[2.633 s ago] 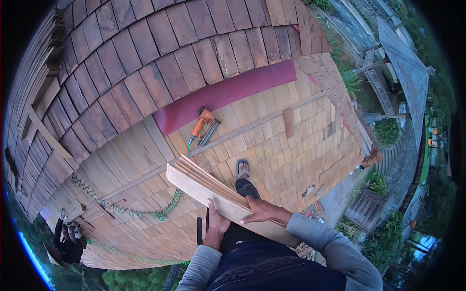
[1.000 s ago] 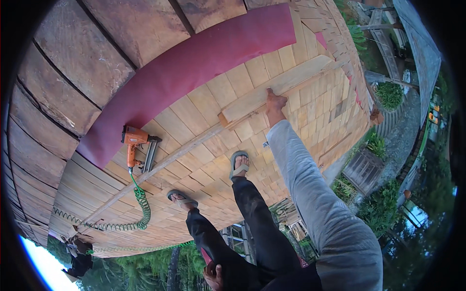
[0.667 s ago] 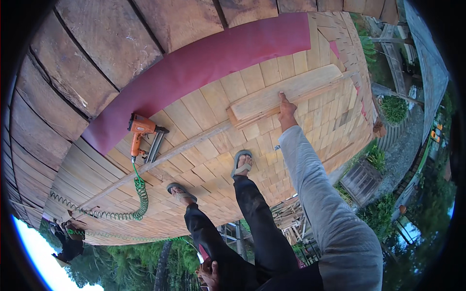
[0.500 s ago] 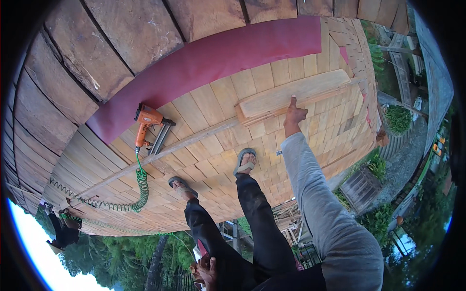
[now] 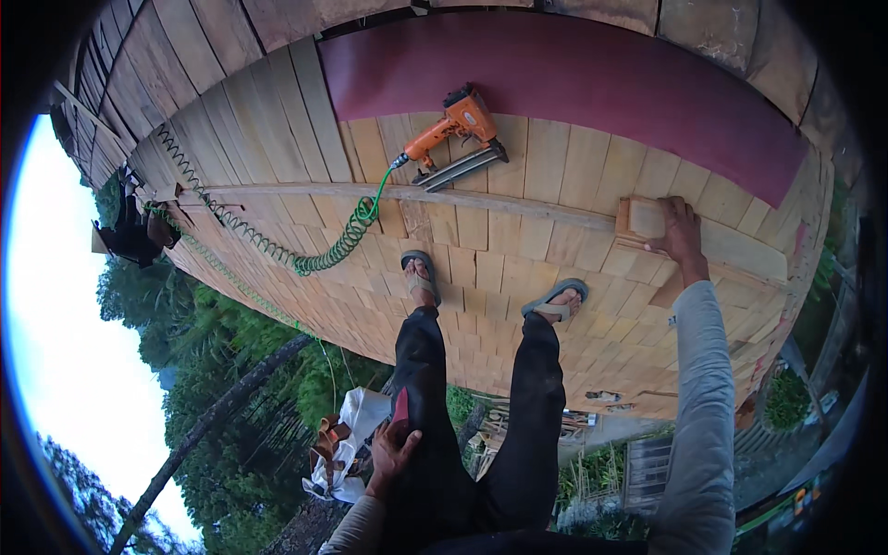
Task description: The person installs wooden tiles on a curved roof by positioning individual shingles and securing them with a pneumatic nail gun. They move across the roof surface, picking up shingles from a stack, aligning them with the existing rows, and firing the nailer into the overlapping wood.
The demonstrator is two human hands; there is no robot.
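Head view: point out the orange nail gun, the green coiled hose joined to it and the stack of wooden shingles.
Orange nail gun [image 5: 453,124]: head view, where handle meets body.
Green coiled hose [image 5: 339,249]: head view, on its denser coils.
Stack of wooden shingles [image 5: 735,252]: head view, on the top face.

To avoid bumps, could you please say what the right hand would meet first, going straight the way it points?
Past the wood stack under it, the right hand would probably first meet the pale shingles, then the maroon sheet; both look flat, though depth is unclear.
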